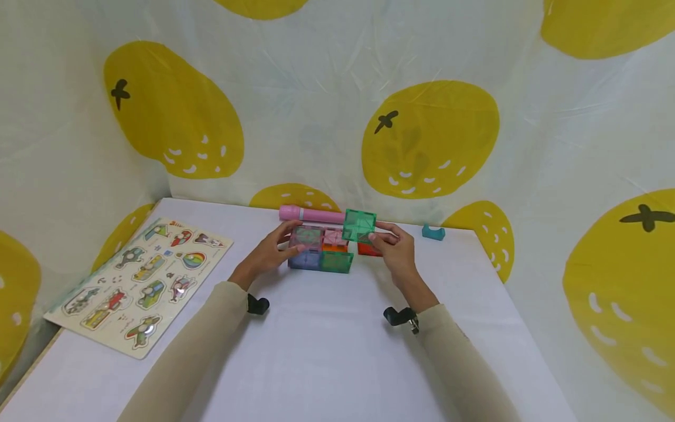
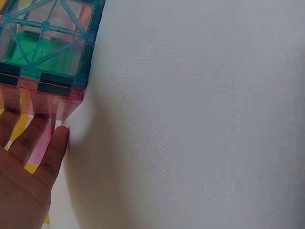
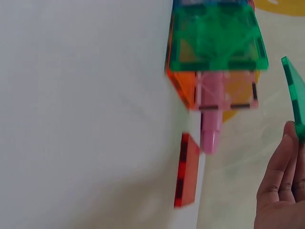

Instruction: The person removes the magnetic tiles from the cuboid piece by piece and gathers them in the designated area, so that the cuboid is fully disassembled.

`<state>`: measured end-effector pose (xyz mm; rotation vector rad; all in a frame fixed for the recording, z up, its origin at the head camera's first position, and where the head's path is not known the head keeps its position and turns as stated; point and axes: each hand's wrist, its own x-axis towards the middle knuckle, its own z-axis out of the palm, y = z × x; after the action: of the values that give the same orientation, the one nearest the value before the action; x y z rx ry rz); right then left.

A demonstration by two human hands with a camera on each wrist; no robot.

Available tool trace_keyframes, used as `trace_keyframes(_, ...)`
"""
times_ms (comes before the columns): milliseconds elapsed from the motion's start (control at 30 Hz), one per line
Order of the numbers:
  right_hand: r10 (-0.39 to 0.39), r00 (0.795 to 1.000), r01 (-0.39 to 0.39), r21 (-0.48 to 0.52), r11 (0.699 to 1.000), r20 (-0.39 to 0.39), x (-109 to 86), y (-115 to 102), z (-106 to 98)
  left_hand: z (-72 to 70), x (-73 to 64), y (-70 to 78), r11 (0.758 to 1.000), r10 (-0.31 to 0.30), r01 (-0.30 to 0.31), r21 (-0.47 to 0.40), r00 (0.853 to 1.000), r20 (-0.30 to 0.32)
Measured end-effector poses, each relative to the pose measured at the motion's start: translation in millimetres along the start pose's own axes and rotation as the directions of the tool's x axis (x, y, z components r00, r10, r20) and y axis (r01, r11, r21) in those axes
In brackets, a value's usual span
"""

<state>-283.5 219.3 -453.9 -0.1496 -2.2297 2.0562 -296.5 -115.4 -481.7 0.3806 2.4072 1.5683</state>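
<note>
A small structure of translucent magnetic tiles (image 1: 306, 259), in blue, green, pink and orange, stands toward the back of the white table. My left hand (image 1: 271, 249) rests against its left side; in the left wrist view, the fingers (image 2: 35, 138) lie straight along the pink side wall. My right hand (image 1: 396, 249) pinches a green square magnetic tile (image 1: 360, 226) between thumb and fingers, raised above the table to the structure's right. A red tile (image 1: 369, 249) lies below it, partly covered. The right wrist view cuts off part of the held green tile (image 3: 296, 98).
A pink cylinder (image 1: 321, 215) lies behind the structure. At the back right sits a small teal curved block (image 1: 433, 232). A picture puzzle board (image 1: 158, 275) with vehicle shapes occupies the table's left side. Fruit-patterned curtains (image 1: 306, 117) hang close around the table (image 1: 327, 351).
</note>
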Motion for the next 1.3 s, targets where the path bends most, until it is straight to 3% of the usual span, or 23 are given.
trace_keyframes(433,0.161,0.983,-0.172,-0.139,0.975,-0.085,15.4,8,-79,-0.2,0.1,-2.3,1.000,0.006,-0.006,-0.008,1.000,0.003)
trace_keyframes(700,0.213,0.972,-0.230,-0.200,0.952,-0.100,23.5,19,-117,-0.1,-0.5,-3.4,1.000,0.006,-0.006,-0.007,1.000,0.000)
trace_keyframes(1000,0.292,0.945,-0.318,-0.192,0.929,-0.148,36.6,29,-135,0.9,-1.6,-2.0,1.000,0.016,-0.016,-0.005,1.000,-0.003)
trace_keyframes(1300,0.333,0.926,-0.371,-0.263,0.891,-0.179,44.6,37,-136,2.0,-2.2,-1.6,1.000,0.003,-0.003,-0.001,1.000,-0.009)
